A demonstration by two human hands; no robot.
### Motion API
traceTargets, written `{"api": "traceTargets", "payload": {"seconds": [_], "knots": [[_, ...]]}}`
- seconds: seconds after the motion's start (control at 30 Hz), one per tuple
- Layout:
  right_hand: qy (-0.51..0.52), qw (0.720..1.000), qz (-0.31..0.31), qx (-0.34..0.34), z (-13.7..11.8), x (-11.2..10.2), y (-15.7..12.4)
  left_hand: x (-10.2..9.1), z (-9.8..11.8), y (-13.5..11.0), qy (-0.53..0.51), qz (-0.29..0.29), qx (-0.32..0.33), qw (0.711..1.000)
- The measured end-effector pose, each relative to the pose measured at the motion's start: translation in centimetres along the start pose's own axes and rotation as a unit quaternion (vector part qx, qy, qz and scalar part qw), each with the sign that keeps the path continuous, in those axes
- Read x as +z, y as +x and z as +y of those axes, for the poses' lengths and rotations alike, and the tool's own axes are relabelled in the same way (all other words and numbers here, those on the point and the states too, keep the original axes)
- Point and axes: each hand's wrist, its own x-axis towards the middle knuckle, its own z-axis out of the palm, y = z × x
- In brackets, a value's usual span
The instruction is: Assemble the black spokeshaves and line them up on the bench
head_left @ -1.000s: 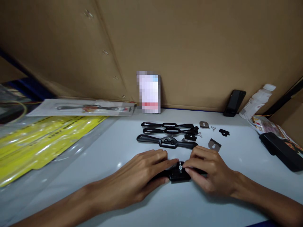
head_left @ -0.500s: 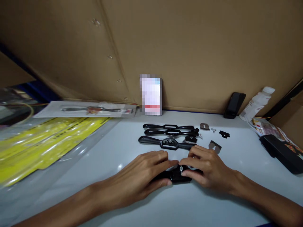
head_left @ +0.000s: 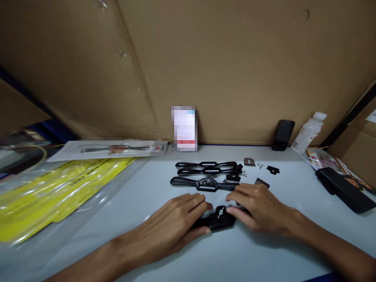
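A black spokeshave (head_left: pixel 223 224) lies low at the front middle of the table, with a silver wing screw (head_left: pixel 221 212) on its black cap. My left hand (head_left: pixel 188 215) is closed around its left handle, the thumb along the near side. Just right of the screw is my right hand (head_left: pixel 255 205), thumb and fingers parted, the thumb by the cap's edge. It covers most of the right handle. Behind the hands lie several more spokeshave bodies, including a grey-black one (head_left: pixel 183 181) and a glossy black one (head_left: pixel 188 165).
Loose parts lie at the back right: a blade (head_left: pixel 249 161), a small wing screw (head_left: pixel 260 166) and a black cap (head_left: pixel 273 170). A phone (head_left: pixel 283 135), bottle (head_left: pixel 310 132) and black case (head_left: pixel 343 190) stand further right. Yellow plastic packaging (head_left: pixel 67 192) covers the left side.
My right thumb and fingers have come off the wing screw and spread apart. The screw's wings have turned to a slant. My left hand keeps its hold, and the view has shifted slightly.
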Motion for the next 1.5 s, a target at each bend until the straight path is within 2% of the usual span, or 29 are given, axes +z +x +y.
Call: {"api": "traceTargets", "payload": {"seconds": [0.13,0.3,0.6,0.77,1.0,1.5], "knots": [[0.016,0.994,-0.104,0.034,0.3,-2.1,-0.4,-0.3,0.0,0.2,0.017,-0.038,0.000,0.999],[0.003,0.990,-0.142,0.019,-0.4,-2.7,-0.5,-0.3,0.1,0.5,0.038,-0.028,0.031,0.998],[-0.062,0.990,-0.126,-0.029,-1.0,-2.0,-0.5,-0.1,0.0,0.6,0.054,-0.024,0.050,0.997],[-0.086,0.988,-0.128,-0.029,-1.2,-2.1,-0.5,0.1,0.0,0.6,0.046,-0.016,0.050,0.998],[-0.087,0.989,-0.115,-0.039,-1.4,-2.0,-0.5,-0.2,0.3,1.0,0.037,-0.025,0.053,0.998],[-0.062,0.988,-0.138,-0.023,-1.2,-2.0,-0.3,-0.3,0.3,0.8,0.020,-0.017,0.059,0.998]]}}
